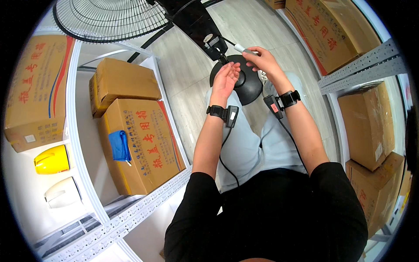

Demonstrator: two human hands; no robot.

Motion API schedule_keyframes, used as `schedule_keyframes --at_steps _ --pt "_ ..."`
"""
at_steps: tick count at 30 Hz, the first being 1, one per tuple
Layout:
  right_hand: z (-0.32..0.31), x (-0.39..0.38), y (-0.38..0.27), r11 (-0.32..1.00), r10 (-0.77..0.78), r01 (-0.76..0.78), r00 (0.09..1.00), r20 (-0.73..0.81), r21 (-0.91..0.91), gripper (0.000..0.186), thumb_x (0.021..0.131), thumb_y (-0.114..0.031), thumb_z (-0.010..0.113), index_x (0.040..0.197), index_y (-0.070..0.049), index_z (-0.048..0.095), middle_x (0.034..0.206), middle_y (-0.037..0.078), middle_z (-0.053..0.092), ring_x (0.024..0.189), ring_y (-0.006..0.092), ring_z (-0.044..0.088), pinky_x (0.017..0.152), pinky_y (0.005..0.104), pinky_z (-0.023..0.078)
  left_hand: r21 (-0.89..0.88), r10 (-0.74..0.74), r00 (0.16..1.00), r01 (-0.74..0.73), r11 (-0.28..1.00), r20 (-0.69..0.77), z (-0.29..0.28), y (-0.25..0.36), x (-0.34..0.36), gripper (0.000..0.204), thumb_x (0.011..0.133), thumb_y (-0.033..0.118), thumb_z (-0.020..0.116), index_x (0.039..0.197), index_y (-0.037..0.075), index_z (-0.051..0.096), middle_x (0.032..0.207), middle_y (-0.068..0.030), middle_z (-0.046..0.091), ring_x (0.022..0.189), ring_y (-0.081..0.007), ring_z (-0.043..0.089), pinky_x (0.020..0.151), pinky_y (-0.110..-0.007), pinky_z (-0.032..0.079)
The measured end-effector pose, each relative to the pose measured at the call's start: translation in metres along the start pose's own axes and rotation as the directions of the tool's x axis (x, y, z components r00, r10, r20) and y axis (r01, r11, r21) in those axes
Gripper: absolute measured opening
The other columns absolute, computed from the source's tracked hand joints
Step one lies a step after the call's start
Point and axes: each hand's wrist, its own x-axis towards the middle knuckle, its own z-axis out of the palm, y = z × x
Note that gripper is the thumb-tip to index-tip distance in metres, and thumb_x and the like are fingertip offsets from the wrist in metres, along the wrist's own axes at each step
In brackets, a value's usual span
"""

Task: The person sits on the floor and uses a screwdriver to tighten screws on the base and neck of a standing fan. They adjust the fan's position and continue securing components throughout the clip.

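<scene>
My right hand (pixel 265 62) is closed around the pale handle of a screwdriver (pixel 241 49). Its thin dark shaft points left toward the black body of a standing fan (pixel 192 22). Just below the fan's neck joint (pixel 222 58), my left hand (pixel 226 78) is turned palm up with its fingers loosely curled and apart; nothing shows in it. The fan's round black base (pixel 249 89) stands on the floor beneath both hands, partly hidden by them. Its wire grille (pixel 109 19) reaches across the upper left.
Shelving (pixel 87 174) on the left bears cardboard boxes (pixel 146 146), a blue cloth pouch (pixel 119 145), and a yellow (pixel 52 159) and a white cup-like container (pixel 63 193). More boxes (pixel 366 124) stand on the right shelves. Cables run from bands on both my wrists.
</scene>
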Motion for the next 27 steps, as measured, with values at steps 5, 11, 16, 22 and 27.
schedule_keyframes --at_steps 5,11,16,22,27 --pt "0.000 -0.011 0.000 0.998 -0.055 0.054 0.998 -0.014 -0.023 0.043 0.084 -0.029 0.074 0.115 -0.002 0.062 0.088 0.005 0.066 0.070 0.0098 0.064 0.054 0.0226 0.048 -0.071 0.063 0.998 -0.061 0.996 0.031 -0.013 0.006 0.010 0.022 0.096 0.012 0.059 0.114 -0.001 0.058 0.101 -0.0113 0.064 0.088 -0.0178 0.061 0.078 -0.028 0.052" --pt "-0.007 -0.061 0.032 0.997 -0.071 0.070 0.997 0.022 0.039 0.037 0.085 -0.024 0.073 0.114 -0.004 0.062 0.084 0.002 0.064 0.067 0.0080 0.063 0.050 0.0213 0.044 -0.093 0.121 0.993 -0.120 0.988 0.009 -0.028 0.007 0.011 0.020 0.095 0.010 0.060 0.112 0.000 0.059 0.098 -0.0089 0.063 0.089 -0.0161 0.059 0.079 -0.027 0.051" --pt "0.002 -0.092 0.066 0.997 -0.060 0.059 0.998 0.032 0.039 0.034 0.085 -0.023 0.073 0.113 -0.006 0.063 0.084 0.001 0.063 0.067 0.0069 0.063 0.049 0.0203 0.043 -0.083 0.142 0.990 -0.143 0.986 -0.021 -0.028 0.007 0.010 0.017 0.097 0.009 0.055 0.112 0.001 0.056 0.109 -0.0140 0.064 0.093 -0.0205 0.060 0.082 -0.030 0.052" --pt "0.012 -0.095 0.084 0.999 -0.050 0.050 0.998 0.028 -0.018 0.033 0.084 -0.023 0.073 0.112 -0.007 0.064 0.089 0.001 0.067 0.068 0.0070 0.064 0.049 0.0214 0.044 -0.023 0.141 0.985 -0.144 0.989 -0.098 -0.026 0.007 0.008 0.015 0.099 0.012 0.050 0.108 0.001 0.053 0.117 -0.0200 0.063 0.092 -0.0242 0.064 0.079 -0.031 0.053" --pt "0.013 -0.100 0.081 0.999 -0.044 0.043 0.999 -0.006 -0.030 0.032 0.084 -0.023 0.073 0.111 -0.008 0.065 0.086 0.001 0.067 0.068 0.0070 0.064 0.050 0.0217 0.044 -0.124 0.104 0.993 -0.110 0.986 -0.052 -0.038 0.010 0.012 0.015 0.100 0.013 0.045 0.106 0.000 0.051 0.116 -0.0185 0.063 0.085 -0.0203 0.059 0.071 -0.029 0.049"
